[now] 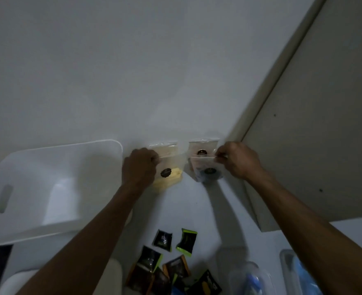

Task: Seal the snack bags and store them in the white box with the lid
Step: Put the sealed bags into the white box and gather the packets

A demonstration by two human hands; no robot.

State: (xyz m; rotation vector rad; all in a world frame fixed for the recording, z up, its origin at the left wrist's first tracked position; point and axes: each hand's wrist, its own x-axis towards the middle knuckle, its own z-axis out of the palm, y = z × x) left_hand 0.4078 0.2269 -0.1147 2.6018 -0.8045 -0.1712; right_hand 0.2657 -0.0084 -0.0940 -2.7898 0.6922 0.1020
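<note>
Left hand (140, 167) pinches the top edge of a clear plastic zip bag holding pale yellow snacks (169, 173). Right hand (237, 159) pinches the strip of a clear plastic bag with dark contents (206, 170). Both bags sit by the wall, right of the open white plastic rectangular box (54, 182). Risk: thin slick film slips, the seal stays partly open, or the bag tips and spills. Glossy dark foil sachets (171, 262) lie nearer.

Both arms extended forward, left hand (140, 167) fisted, right hand (237, 159) pinching
</note>
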